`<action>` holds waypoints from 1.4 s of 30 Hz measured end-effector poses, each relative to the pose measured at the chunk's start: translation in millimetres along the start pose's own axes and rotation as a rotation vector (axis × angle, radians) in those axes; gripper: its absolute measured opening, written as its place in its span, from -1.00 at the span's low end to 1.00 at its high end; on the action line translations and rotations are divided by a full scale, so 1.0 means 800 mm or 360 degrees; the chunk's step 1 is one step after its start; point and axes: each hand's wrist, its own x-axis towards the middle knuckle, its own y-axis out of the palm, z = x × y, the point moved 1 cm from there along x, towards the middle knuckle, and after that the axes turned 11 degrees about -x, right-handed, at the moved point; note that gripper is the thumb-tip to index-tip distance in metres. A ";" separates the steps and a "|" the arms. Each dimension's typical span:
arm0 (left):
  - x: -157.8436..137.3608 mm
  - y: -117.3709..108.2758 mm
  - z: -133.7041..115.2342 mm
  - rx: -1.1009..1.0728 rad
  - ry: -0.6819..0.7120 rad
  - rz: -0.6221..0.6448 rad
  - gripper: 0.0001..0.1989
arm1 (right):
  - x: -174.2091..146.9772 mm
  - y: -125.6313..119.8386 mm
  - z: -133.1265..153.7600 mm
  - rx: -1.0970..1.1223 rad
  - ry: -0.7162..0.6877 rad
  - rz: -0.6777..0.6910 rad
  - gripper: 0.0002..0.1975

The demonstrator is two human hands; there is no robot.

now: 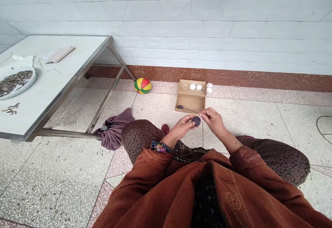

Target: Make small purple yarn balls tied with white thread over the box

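Observation:
My left hand (183, 126) is closed round a small dark ball of yarn (196, 121), held in front of my knees. At the ball's upper right, my right hand (212, 120) pinches a strand of the dark yarn. The strand runs back to a second dark yarn ball (180, 107) in an open cardboard box (192, 101) on the floor. White yarn balls (192, 86) rest in the lid half of the box, and more white balls (209, 88) sit just beside it on the right.
To the left stands a metal-framed table (75, 93) bearing a round tray (32, 79) of dark seeds or husks. A colourful ball (142, 85) lies near its leg, and a purple cloth bundle (116, 127) beside my knee. A tiled wall (220, 48) closes off the far side.

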 end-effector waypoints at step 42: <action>0.005 0.005 -0.010 -0.0631 0.0157 -0.0214 -0.58 | -0.045 0.014 0.011 -0.0212 -0.0356 0.0401 -0.75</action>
